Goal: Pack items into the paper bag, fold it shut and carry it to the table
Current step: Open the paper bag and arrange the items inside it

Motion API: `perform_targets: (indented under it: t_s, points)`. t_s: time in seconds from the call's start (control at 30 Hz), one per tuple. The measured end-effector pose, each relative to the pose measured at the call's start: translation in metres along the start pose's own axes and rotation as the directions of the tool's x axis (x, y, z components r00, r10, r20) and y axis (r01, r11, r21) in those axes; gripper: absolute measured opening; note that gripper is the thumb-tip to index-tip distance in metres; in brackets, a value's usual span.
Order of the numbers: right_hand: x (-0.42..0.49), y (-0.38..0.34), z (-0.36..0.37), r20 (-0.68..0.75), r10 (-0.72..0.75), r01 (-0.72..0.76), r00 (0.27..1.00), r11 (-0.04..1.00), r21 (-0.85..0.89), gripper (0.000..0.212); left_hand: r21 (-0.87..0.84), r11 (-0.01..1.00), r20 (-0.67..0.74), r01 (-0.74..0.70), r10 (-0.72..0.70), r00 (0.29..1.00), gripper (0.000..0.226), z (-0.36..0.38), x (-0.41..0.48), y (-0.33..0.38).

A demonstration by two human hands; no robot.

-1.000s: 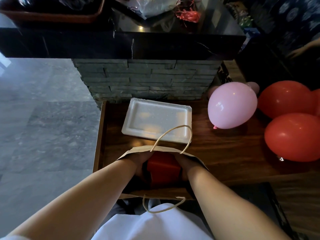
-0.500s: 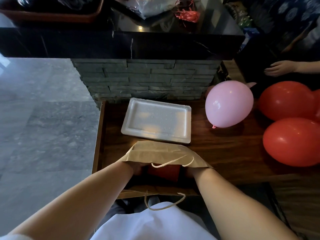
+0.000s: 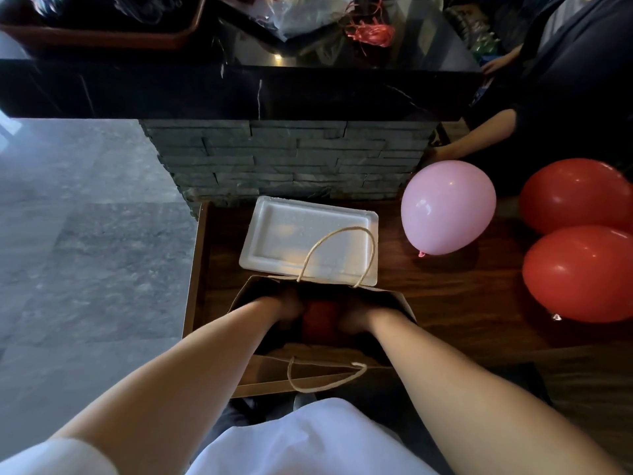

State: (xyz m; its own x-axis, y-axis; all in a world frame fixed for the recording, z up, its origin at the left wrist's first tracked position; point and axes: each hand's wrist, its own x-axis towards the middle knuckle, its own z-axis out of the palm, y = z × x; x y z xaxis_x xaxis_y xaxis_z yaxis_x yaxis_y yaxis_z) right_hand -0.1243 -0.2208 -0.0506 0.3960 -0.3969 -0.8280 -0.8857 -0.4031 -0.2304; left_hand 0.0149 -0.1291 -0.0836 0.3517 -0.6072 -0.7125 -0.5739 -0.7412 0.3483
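Note:
A brown paper bag [image 3: 270,375] with cord handles stands open on the wooden bench [image 3: 445,303] in front of me. Both my hands are down inside it. My left hand [image 3: 286,308] and my right hand [image 3: 356,318] press on either side of a red item [image 3: 320,318] in the bag. The fingers are in shadow and partly hidden by the bag's walls. The far handle [image 3: 339,252] stands up; the near handle [image 3: 322,378] hangs down outside the front wall.
A white foam tray [image 3: 308,234] lies just behind the bag. A pink balloon [image 3: 447,207] and two red balloons [image 3: 582,272] rest on the bench to the right. A stone-faced counter [image 3: 274,94] rises behind; another person's arm [image 3: 479,138] is at upper right.
The bag's far flap, bent over my hands half a second ago, has sprung back up with its handle upright. My hands stay inside around the red item.

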Motion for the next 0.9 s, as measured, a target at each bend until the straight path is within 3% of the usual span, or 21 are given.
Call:
perform_targets:
  t_s: [0.1,0.2,0.3,0.4,0.53,0.63,0.7,0.77,0.83,0.9]
  points:
    - [-0.001,0.000,-0.010,0.121,0.107,-0.116,0.987,0.991,0.069,0.080,0.034,0.996,0.124,0.081,-0.084,0.989,0.045,-0.008,0.001,0.000]
    - [0.005,-0.004,-0.016,0.133,0.168,-0.191,0.977,0.963,0.189,0.093,0.056,0.986,0.231,0.155,-0.164,0.959,0.046,-0.022,-0.005,0.003]
    - [0.005,-0.014,-0.013,0.170,0.123,-0.151,0.978,0.975,0.164,0.071,-0.059,0.948,0.389,0.312,-0.266,0.882,0.046,-0.031,-0.007,0.004]
    - [-0.005,-0.020,-0.010,0.322,0.147,-0.212,0.935,0.962,0.175,0.056,-0.073,0.907,0.489,0.414,-0.329,0.808,0.045,-0.030,-0.007,0.000]
    - [-0.012,-0.021,-0.002,0.277,0.107,-0.152,0.955,0.978,0.146,0.047,0.004,0.912,0.459,0.411,-0.366,0.809,0.050,-0.022,-0.009,-0.006]
    - [-0.012,-0.022,0.001,0.259,0.099,-0.136,0.961,0.982,0.130,0.050,-0.112,0.906,0.403,0.409,-0.335,0.852,0.048,-0.018,-0.014,-0.014]
    - [-0.013,-0.026,0.004,0.239,0.054,-0.069,0.970,0.996,0.059,0.050,-0.361,0.826,0.385,0.432,-0.290,0.876,0.043,-0.017,-0.018,-0.016]
    - [-0.016,-0.033,0.010,0.213,-0.030,0.041,0.977,0.998,-0.050,0.050,-0.620,0.645,0.393,0.447,-0.238,0.888,0.039,-0.016,-0.030,-0.016]
    - [-0.019,-0.037,0.015,0.197,-0.074,0.102,0.978,0.985,-0.136,0.049,-0.750,0.508,0.368,0.423,-0.210,0.906,0.038,-0.011,-0.036,-0.022]
    - [-0.022,-0.035,0.017,0.206,-0.080,0.122,0.975,0.972,-0.201,0.044,-0.792,0.443,0.336,0.420,-0.257,0.906,0.036,-0.005,-0.039,-0.025]
